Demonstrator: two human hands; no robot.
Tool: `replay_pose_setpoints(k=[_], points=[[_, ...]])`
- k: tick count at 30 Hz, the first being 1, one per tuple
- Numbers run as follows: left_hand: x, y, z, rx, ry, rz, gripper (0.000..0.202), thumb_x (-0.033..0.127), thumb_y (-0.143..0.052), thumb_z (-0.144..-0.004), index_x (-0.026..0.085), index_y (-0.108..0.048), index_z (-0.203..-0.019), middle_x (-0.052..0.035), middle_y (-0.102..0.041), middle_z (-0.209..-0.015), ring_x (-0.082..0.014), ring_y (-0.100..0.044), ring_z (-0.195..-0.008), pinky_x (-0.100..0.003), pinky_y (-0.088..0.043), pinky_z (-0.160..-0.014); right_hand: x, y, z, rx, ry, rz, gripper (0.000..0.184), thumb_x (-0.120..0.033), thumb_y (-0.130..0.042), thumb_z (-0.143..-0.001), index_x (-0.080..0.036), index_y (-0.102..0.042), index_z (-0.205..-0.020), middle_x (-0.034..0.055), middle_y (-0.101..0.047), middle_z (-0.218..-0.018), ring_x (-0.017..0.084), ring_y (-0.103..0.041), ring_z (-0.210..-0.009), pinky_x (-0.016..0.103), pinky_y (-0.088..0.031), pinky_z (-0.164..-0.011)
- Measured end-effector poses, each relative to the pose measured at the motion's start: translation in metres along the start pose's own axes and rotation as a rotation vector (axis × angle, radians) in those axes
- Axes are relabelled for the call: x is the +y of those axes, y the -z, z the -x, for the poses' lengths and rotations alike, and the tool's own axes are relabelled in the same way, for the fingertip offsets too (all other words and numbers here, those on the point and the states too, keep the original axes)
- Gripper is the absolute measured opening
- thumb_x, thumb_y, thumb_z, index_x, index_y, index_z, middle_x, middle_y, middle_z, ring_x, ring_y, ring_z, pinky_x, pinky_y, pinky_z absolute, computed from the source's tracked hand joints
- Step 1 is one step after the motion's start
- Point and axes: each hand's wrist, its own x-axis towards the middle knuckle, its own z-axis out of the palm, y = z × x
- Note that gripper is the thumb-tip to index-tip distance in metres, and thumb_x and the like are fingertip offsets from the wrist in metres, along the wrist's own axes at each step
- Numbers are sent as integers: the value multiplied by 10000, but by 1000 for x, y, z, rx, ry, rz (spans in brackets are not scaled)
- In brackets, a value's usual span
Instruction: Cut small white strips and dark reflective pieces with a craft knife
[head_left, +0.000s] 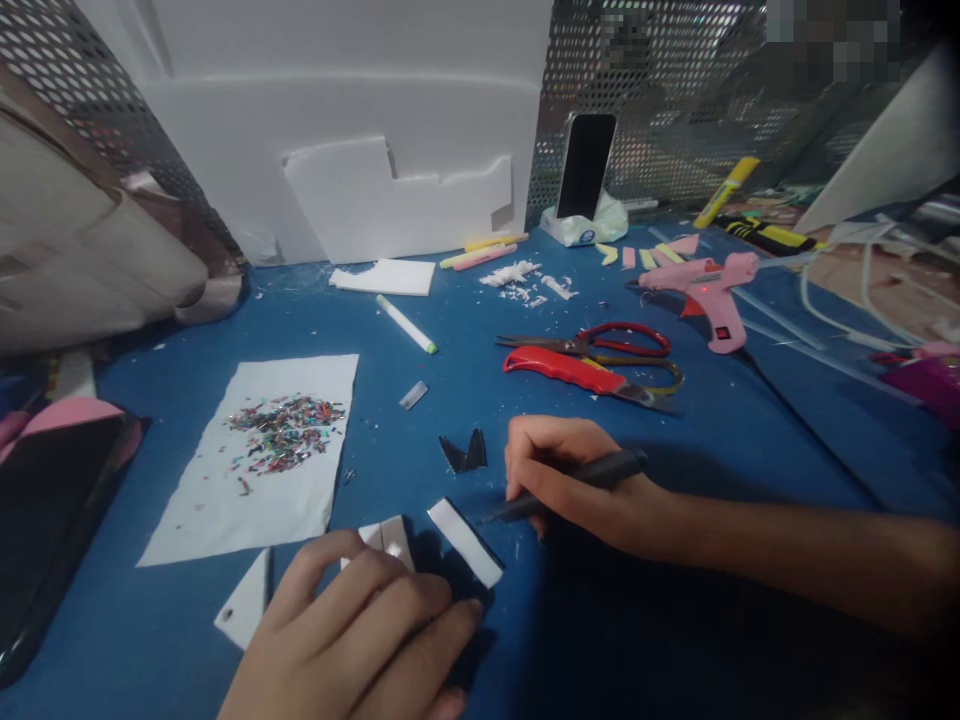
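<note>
My right hand (574, 480) grips a black pen (600, 470), its tip pointing left, low over the blue table. Just left of that tip is a white strip with a black edge (465, 542). A small black V-shaped piece (463, 452) lies beyond the strip. At the bottom, my left hand (360, 625) rests with bent fingers, its fingertips near the strip; the thumb is mostly hidden. Behind its knuckles a white folded-looking piece (391, 538) is partly covered. Beside it sits a white piece with a dark dot (246, 605).
White paper (225, 530) carries colourful glitter bits (289, 430). Red-handled scissors (630, 338), a red-handled cutter (562, 368) and a pink glue gun (709, 290) lie right. A phone (589, 165) stands behind; a dark phone (64, 520) lies left. A white board (337, 100) stands at the back.
</note>
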Motion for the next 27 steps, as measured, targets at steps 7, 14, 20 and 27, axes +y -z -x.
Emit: replay_pose_setpoints(k=[7, 14, 20, 27], points=[[-2, 1, -1, 55, -28, -134, 216, 312, -465, -925, 291, -660, -1014, 93, -706, -898, -130, -569, -870, -338, -297, -1023, 1, -2, -2, 23, -31, 53, 170, -251, -480, -951, -148, -519, -821, -7, -582, -707, 90, -570, -632, 183, -437, -561], [-4, -7, -2, 116, 5, -117, 255, 304, -428, -936, 272, -678, -974, 87, -711, -917, -140, -579, -882, -342, -280, -1052, -1, -2, -2, -68, -6, 148, 154, -255, -484, -945, -158, -506, -829, -35, -514, -680, 68, -469, -589, 173, -369, -525], [-5, -11, -1, 113, -10, -110, 266, 325, -419, -938, 275, -679, -971, 67, -708, -914, -141, -583, -882, -358, -278, -1058, 1, -2, 0, -125, 16, 121, 144, -271, -492, -941, -153, -519, -861, -25, -529, -700, 69, -490, -593, 169, -375, -519], [-5, -3, 0, 12, -77, -71, 228, 336, -447, -943, 273, -655, -1012, 90, -698, -1014, -127, -585, -945, -347, -211, -1117, 1, -2, 3, -193, -32, 52, 133, -238, -484, -936, -151, -504, -838, 21, -634, -764, 84, -574, -625, 173, -426, -543]])
